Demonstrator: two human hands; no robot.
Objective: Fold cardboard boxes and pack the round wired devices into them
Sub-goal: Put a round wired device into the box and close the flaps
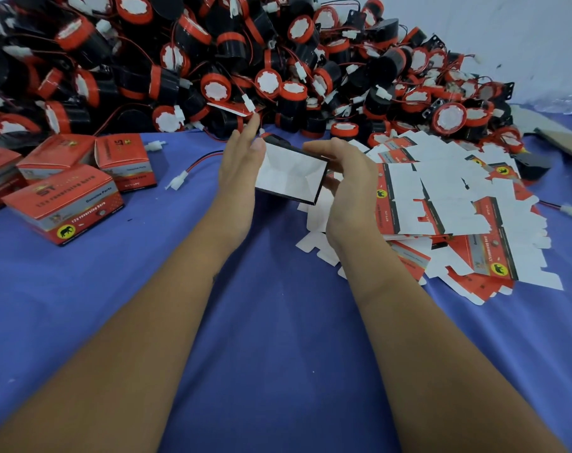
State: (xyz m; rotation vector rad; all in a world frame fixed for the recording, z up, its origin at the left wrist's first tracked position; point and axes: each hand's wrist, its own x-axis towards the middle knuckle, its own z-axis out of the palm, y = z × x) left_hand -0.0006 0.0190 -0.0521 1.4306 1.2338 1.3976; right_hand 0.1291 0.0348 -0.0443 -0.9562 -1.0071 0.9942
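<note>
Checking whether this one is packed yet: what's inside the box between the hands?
The box shows only its folded white flaps, closed across the end facing the camera. They hide the interior, so any device inside cannot be seen. The left hand and right hand flank it.

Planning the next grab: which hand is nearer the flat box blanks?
Right. The right hand hovers at the edge of the flat box blanks; the left hand is across the box.

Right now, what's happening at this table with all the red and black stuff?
A person is folding a small box between both hands. The left hand presses straight fingers on one side; the right hand curls round the other. Its white inside faces the camera. Finished boxes stand to the left, flat blanks lie to the right, and a heap of round wired devices waits behind.
</note>
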